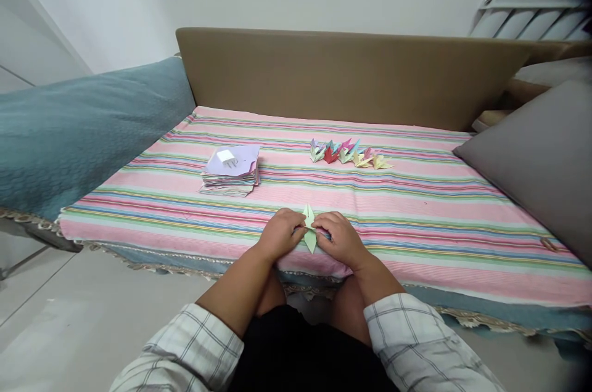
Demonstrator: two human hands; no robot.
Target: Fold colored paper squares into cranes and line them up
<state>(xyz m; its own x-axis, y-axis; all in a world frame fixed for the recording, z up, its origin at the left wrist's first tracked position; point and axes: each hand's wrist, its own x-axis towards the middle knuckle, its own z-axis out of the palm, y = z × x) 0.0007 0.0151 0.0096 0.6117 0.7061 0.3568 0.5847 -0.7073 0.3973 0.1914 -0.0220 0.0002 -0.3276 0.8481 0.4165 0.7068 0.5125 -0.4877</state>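
The left hand (283, 233) and right hand (341, 239) pinch a pale-green, pointed piece of folded paper (310, 241) from either side — near the front edge of the pink striped cloth (416, 204); small, multicoloured folded-paper figures (345, 156) sit beyond.

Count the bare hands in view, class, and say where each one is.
2. The left hand is at the left side of the green folded paper, and the right hand is at its right side. Neither hand is hidden, though some fingertips are.
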